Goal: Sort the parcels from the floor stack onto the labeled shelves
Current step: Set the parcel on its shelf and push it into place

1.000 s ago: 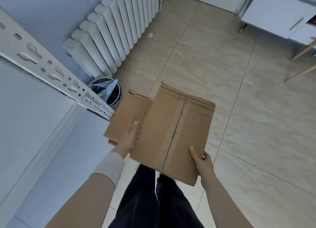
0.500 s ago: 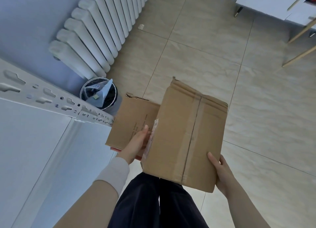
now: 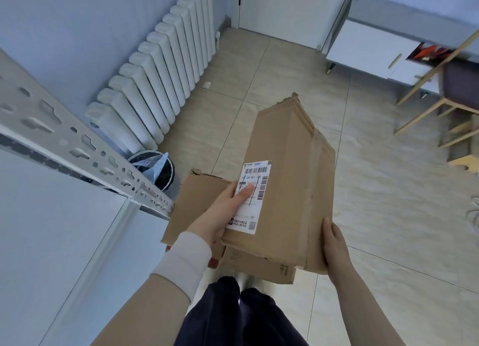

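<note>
Cardboard box held up above the floor, gripped between both hands: left hand grasping the near left edge, thumb across the white shipping label; right hand clasping the near right corner. Label printed with barcodes, a QR code and digits, too blurred to read surely. Under it, more cardboard boxes stacked on the floor beside the shelf frame.

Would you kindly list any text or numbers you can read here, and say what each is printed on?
"159-801-2?0", partly legible: white shipping label on the held parcel, under the left hand thumb.
Barcodes, QR code and small print on that label: too blurred.
Markings on the lower box: unreadable.
</note>
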A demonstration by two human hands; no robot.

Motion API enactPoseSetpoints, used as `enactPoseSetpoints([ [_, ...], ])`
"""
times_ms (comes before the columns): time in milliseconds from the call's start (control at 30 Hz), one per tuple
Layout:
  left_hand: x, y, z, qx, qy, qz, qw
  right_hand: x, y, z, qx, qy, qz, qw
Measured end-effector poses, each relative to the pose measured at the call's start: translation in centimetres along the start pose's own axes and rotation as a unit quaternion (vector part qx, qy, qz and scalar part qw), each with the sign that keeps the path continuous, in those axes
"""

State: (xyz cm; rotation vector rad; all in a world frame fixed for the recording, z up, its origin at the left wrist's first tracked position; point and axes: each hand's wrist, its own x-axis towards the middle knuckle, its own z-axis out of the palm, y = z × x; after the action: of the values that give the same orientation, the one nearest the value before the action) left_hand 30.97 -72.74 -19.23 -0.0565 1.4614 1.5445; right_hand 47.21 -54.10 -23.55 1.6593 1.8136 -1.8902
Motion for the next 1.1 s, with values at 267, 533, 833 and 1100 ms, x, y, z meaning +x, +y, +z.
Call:
enactPoseSetpoints([
  [267, -1.8, 1.0, 5.3, -0.069, 0.028, 0.064, 0.995, -2.6, -5.4, 0.7, -0.108, 0.017, -0.205, 0.973],
  [533, -3.3, 0.5, 12.1, -0.053, 0.205, 0.15, 0.966, -3.5, -8.9, -3.0, -0.068, -0.16, -0.2, 0.964],
  [833, -8.2, -4.1, 17.8, 0.037, 0.334, 0.197, 0.921, -6.9, -5.3, -7.8, -0.031, -0.298, -0.173, 0.938],
  [1100, -15.3, -9.2, 18.7, -0.003, 0.385, 0.226, 0.895, -12.1, -3.1, -7.5, -0.043, -0.361, -0.16, 0.918],
])
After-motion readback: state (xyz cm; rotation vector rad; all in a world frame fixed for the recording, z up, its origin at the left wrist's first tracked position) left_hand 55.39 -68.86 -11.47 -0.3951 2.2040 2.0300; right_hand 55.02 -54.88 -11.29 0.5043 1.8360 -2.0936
